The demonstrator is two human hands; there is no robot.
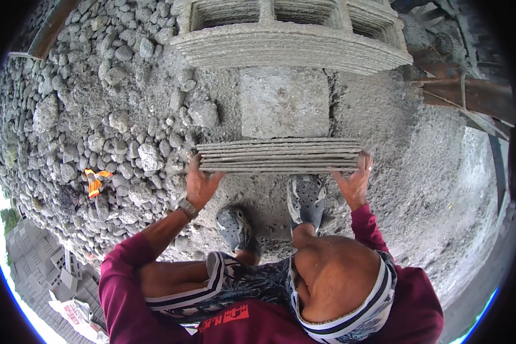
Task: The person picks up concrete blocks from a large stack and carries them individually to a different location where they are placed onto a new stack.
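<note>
Between my hands is a stack of several thin, flat grey boards, crusted with cement-like grit, their layered long edges facing me. My left hand is closed round the left end of the stack, fingers hidden partly behind it. On the right end my right hand grips in the same way. The stack is low in front of my feet; whether it touches the ground I cannot tell. Beyond it lies a square grey slab. Farther off stands a stack of grey hollow-core shapes with large rectangular openings.
Loose rounded stones cover the ground on the left, with an orange scrap among them. Rusty metal beams stick out at the far right. Grey blocks and a white sack are at lower left. My clogs stand on gritty ground.
</note>
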